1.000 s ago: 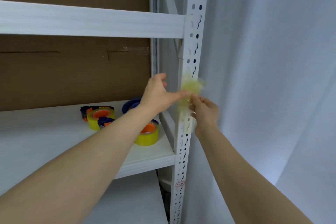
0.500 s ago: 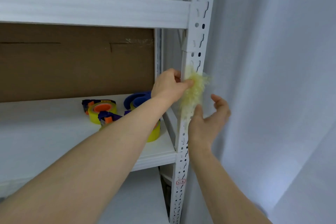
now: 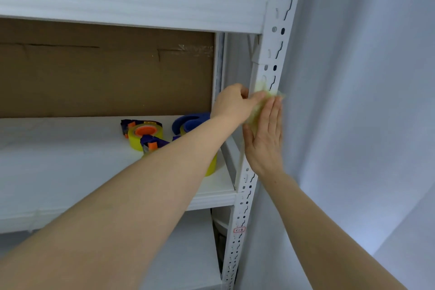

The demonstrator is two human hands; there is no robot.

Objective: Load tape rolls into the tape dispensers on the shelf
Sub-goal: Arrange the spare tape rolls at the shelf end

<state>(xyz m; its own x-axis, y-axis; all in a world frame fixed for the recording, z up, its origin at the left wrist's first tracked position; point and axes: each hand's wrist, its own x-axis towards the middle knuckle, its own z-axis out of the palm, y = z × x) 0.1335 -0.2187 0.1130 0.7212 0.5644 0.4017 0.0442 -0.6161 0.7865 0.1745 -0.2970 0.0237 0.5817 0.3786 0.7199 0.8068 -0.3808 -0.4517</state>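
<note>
At the front right post (image 3: pixel 280 30) of the shelving, we are sticking a crumpled, yellowish wad of tape (image 3: pixel 254 114) to the metal rather than loading anything. Our right hand (image 3: pixel 266 139) lies flat over the wad, fingers straight and together, palm toward the post, gripping nothing. Half a second ago it hung open just below the tape, clear of it, and a second ago its fingertips pinched the wad. Our left hand (image 3: pixel 231 103) has kept its place on the shelf side of the post, fingers curled, one digit stretched onto the top of the wad. Whether it grips the tape or merely pins it, we cannot tell. The change reads as a scrap being got rid of: let go by the right hand, then smoothed down so that it stays on the post. The task's own things go untouched toward the right end of the shelf board (image 3: pixel 58 160), behind our left forearm. A rear dispenser (image 3: pixel 131 123) carries a yellow roll (image 3: pixel 146 139) on an orange hub. A front dispenser (image 3: pixel 153 145) sits just before it, and a second roll (image 3: pixel 211 168) shows beneath the arm. A blue piece (image 3: pixel 191 119) stands by the cardboard backing (image 3: pixel 106 77), too covered to identify. In our judgement both hands must leave the post, free of sticky tape, before another roll can be handled.
</note>
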